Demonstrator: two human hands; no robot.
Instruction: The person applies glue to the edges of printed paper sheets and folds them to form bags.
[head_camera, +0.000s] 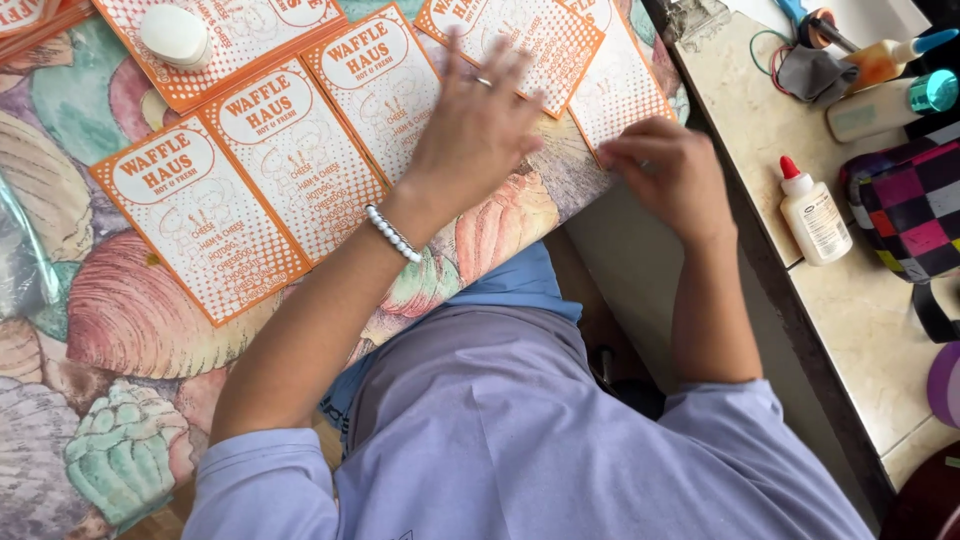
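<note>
Several orange-and-white printed sheets (300, 160) lie side by side on a shell-patterned tablecloth (120, 320). My left hand (478, 125), with a ring and a white bead bracelet at the wrist, rests flat with fingers spread across the sheets in the middle of the row. My right hand (668, 172) is curled at the table's near edge, its fingertips pinching the lower corner of the rightmost sheet (620, 85). A white oval object (175, 35) sits on a sheet at the top left.
A beige counter (860, 320) runs along the right, across a dark gap. On it stand a white glue bottle with a red cap (812, 212), a multicoloured chequered bag (912, 205), more bottles (895, 100) and a grey cloth (812, 72). Clear plastic (25, 260) lies at the left.
</note>
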